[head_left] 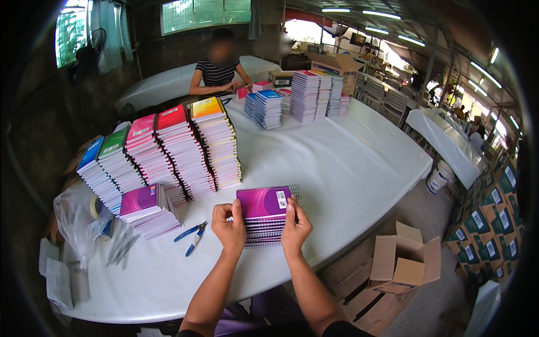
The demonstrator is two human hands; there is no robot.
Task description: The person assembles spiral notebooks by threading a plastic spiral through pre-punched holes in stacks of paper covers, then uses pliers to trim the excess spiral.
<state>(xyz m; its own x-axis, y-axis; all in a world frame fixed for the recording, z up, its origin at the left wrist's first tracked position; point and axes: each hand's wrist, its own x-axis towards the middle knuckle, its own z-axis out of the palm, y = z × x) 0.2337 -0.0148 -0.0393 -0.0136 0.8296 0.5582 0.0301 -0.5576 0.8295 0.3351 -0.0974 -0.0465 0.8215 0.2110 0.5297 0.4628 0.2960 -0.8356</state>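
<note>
A stack of purple spiral notebooks [261, 202] stands on the table right in front of me, its top cover facing up. My left hand [229, 227] grips the stack's left side, thumb against the edge. On the opposite side my right hand [296, 227] is closed round the stack in the same way. Wire coils stick out along its far and near edges. Blue-handled pliers [193, 236] lie just left of my left hand. Farther left sits another pile of purple notebooks [145, 199], with loose wire coils [120, 247] beside it.
Tall stacks of coloured notebooks [168, 151] fill the table's left side. More notebook piles [306, 95] stand at the far end, where another person sits. A clear plastic bag [81, 224] lies at the left edge. An open carton [384, 258] rests at lower right; a bucket [439, 177] stands beyond.
</note>
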